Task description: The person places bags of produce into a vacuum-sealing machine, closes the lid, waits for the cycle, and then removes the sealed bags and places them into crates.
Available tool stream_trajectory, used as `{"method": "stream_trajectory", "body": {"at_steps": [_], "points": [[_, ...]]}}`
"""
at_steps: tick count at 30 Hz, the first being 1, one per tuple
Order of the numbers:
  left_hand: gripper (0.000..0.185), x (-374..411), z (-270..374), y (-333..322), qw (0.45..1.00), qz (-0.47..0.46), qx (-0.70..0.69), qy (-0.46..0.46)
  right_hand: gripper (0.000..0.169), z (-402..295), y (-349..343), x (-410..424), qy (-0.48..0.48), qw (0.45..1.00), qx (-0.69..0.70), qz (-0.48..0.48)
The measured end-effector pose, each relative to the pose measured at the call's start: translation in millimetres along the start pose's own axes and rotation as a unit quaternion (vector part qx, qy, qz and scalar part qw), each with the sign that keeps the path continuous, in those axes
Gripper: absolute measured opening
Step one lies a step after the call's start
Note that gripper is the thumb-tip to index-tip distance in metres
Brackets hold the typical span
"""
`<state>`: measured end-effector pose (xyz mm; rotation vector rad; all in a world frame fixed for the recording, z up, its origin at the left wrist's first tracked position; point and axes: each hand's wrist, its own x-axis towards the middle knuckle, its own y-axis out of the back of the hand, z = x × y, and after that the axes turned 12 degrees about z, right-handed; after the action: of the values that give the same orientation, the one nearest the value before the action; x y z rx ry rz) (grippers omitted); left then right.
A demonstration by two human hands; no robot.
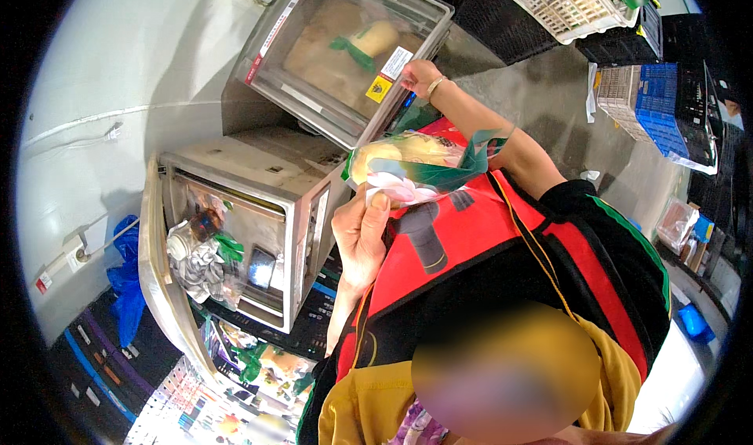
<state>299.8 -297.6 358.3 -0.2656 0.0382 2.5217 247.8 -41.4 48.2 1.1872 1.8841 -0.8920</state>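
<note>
My left hand (360, 228) pinches a clear plastic bag (412, 177) printed with green leaves and pink petals. Pale yellow contents show through its film, in front of my red and black apron. Further forward, my right hand (420, 78) has its fingers curled on the front edge of the transparent lid (329, 15) of a chamber vacuum sealer (276, 95). Through this lid I see a pale yellow packed item (376, 38) with a green-printed wrapper. White and yellow stickers lie on the lid beside my right fingers. Whether the lid is fully down is hard to tell.
Below the sealer stands a cabinet (259, 151), its door (162, 292) swung out; cloth (197, 262) lies inside. Printed packets (276, 362) are at the lower left. A blue plastic bag (126, 298) hangs by the wall. Crates (662, 107) stand right, and a white basket (559, 4) at the top.
</note>
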Motion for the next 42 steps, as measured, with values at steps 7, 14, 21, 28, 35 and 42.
{"method": "stream_trajectory", "body": {"at_steps": [7, 14, 21, 28, 35, 42], "points": [[0.032, 1.2, 0.5, -10.1, 0.995, -0.004, -0.024, 0.092, 0.048, -54.6, 3.6, -81.6, 0.058, 0.961, 0.083, -0.259], [0.031, 34.5, -5.8, -31.8, 0.989, -0.028, -0.05, 0.134, 0.049, -111.0, -21.5, -106.5, 0.083, 0.881, 0.086, -0.458], [0.03, 74.0, -8.8, -48.5, 0.983, -0.01, 0.024, 0.181, 0.044, -147.2, -35.6, 9.2, 0.623, 0.632, -0.46, -0.027], [0.026, 127.0, -10.3, -78.4, 0.972, 0.011, 0.008, 0.234, 0.077, -137.2, -22.4, 101.2, 0.482, 0.562, -0.669, 0.071], [0.025, 173.1, -7.9, -98.9, 0.971, 0.051, 0.0, 0.232, 0.065, -138.6, -14.3, 118.6, 0.501, 0.556, -0.663, 0.004], [0.024, 184.2, -16.2, -99.3, 0.966, 0.104, -0.019, 0.237, 0.062, -161.7, -22.2, 128.0, 0.478, 0.585, -0.65, -0.078]]}}
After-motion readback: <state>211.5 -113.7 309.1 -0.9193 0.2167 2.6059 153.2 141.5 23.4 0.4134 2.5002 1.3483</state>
